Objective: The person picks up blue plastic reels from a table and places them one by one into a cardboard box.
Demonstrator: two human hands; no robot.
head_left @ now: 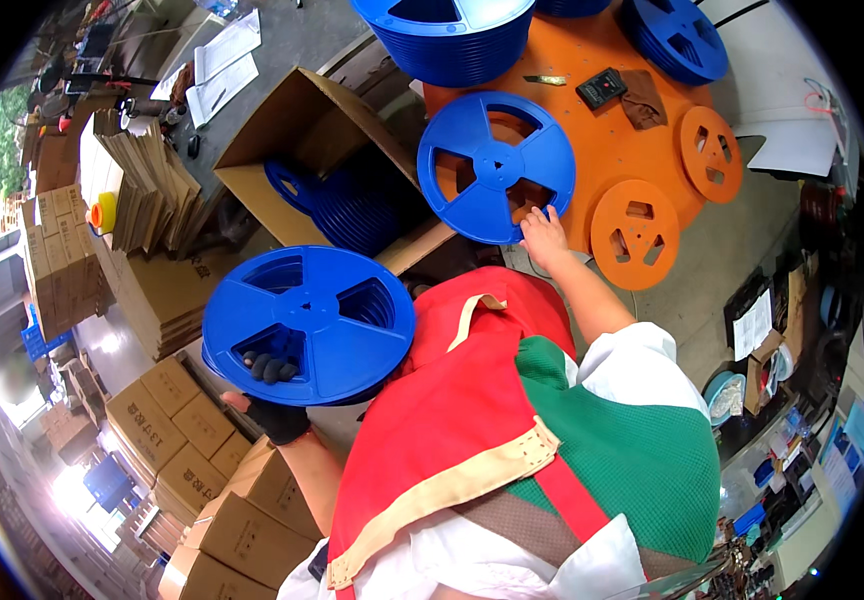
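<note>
Orange round table (pixel 592 150) top centre, crowded: stacks of blue reels (pixel 452 40) along far edge, two orange discs (pixel 635 232) at near rim. Open cardboard box (pixel 317 150) left of table, more blue reels (pixel 352 205) standing inside. Big blue reel (pixel 307 322) held low left, gloved left hand (pixel 274 395) under it, fingers hooked through a spoke window, clamped on the rim. Second blue reel (pixel 497 165) flat on table near edge, partly overhanging; bare right hand (pixel 544 235) touching its near rim, fingers spread, not closed on it. Best handled by full rim grip before lifting, keeping level. Little free table room; open floor right of the discs, carton stacks (pixel 202 480) close on left.
</note>
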